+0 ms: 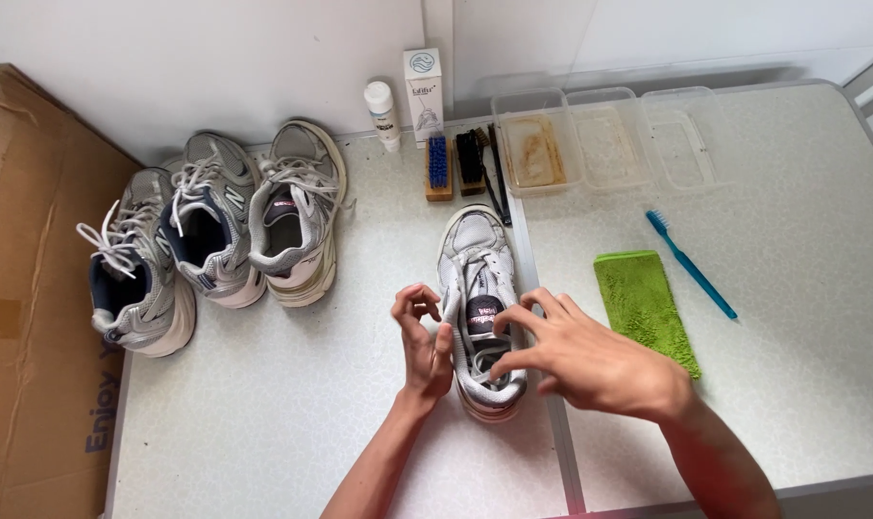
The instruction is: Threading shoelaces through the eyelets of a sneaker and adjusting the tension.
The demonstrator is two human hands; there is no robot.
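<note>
Hands (pixel 427 341) (pixel 590 360), open, touch sneaker (pixel 477 259) straddling table (pixel 282 413) seam; bare room left.

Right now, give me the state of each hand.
Left hand: open, fingers curled, beside the white mesh sneaker, holding nothing.
Right hand: open, fingers spread at the sneaker's opening, gripping nothing.

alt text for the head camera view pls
Two bare hands, left hand and right hand, touch a white sneaker on a speckled table. Three more sneakers sit to the left; brushes, plastic tubs, a green cloth and blue toothbrush lie nearby.
</note>
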